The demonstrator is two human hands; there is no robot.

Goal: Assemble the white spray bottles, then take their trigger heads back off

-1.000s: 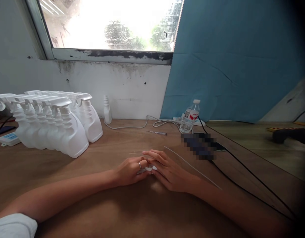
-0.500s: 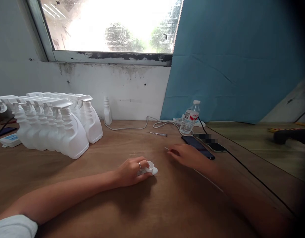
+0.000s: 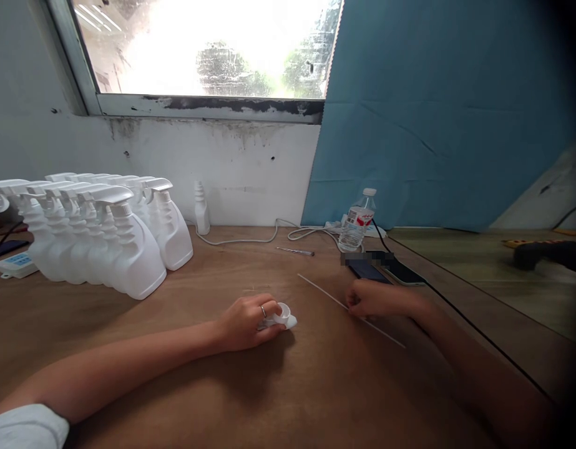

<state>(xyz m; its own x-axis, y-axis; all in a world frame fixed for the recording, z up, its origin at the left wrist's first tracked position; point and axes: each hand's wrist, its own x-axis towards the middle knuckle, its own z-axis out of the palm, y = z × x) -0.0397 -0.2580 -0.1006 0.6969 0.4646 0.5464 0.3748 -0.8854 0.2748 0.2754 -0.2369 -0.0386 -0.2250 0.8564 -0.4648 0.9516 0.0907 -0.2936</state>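
My left hand, with a ring on one finger, rests on the wooden table and holds a small white spray head against the surface. My right hand lies to the right of it, fingers pinched around the middle of a thin white dip tube that stretches diagonally across the table. The two hands are apart, with bare wood between them.
Several white trigger spray bottles stand in rows at the left. A small white bottle, a screwdriver, a water bottle, two phones and cables lie near the wall and to the right.
My right hand left the spray head, reached right toward the phones, then came down and pinched the thin tube. The tube has shifted slightly. My left hand stayed put.
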